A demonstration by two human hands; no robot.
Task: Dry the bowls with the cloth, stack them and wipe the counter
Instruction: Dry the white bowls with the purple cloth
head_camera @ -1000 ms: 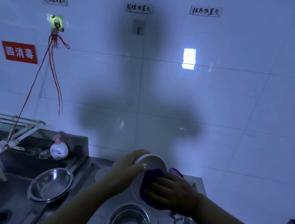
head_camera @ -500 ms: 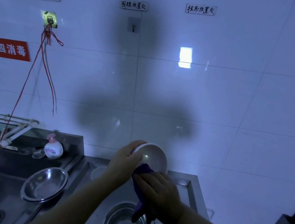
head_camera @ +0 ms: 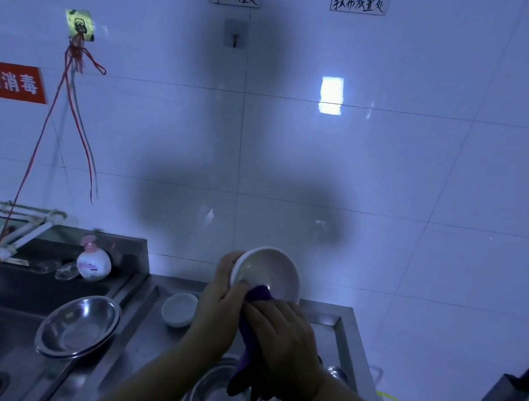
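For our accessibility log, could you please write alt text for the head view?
A left hand tilts a white bowl while the right hand presses a purple cloth against its lower rim, above a steel counter with a small white bowl.

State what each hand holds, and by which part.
Left hand grips the white bowl by its left rim. Right hand holds the purple cloth, bunched against the bowl's lower edge.

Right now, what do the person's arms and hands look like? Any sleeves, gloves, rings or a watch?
Both forearms are bare as far as the frame shows, with no sleeve visible. The left hand and right hand wear no gloves. No ring shows on the visible fingers and no watch or band at either wrist, though the light is dim and blue, so small details could be missed.
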